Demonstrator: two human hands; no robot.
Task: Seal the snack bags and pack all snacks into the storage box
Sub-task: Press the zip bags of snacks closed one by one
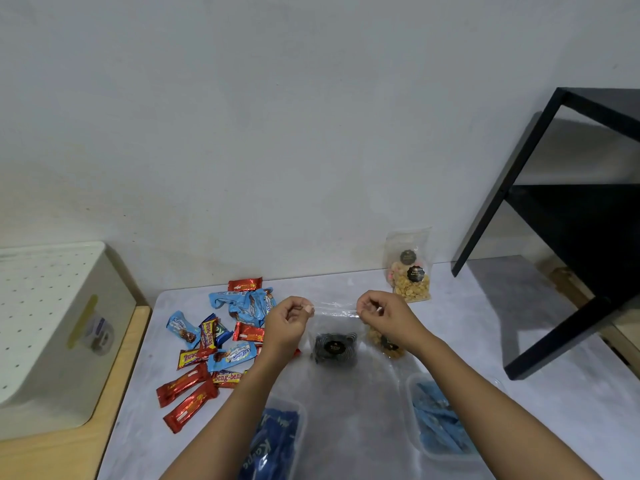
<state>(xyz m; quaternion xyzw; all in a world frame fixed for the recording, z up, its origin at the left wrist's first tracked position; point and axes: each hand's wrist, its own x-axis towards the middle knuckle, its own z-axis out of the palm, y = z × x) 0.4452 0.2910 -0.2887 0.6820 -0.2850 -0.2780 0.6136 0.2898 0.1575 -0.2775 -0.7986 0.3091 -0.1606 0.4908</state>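
Note:
My left hand [289,317] and my right hand [379,311] each pinch an end of the top edge of a clear snack bag [334,344] holding dark round cookies with a black label. The bag hangs upright over the grey table mat [485,341]. Behind my right wrist lies another clear bag of golden snacks [384,342]. Two more clear snack bags [410,268] lean against the wall. Loose red and blue wrapped bars [214,341] are scattered to the left. Two clear plastic boxes hold blue packets: one at lower left [277,438], one at lower right [438,417].
A cream perforated storage bin [45,327] stands on the wooden surface at the far left. A black metal shelf frame [571,220] stands on the right side of the table. The white wall runs close behind the table.

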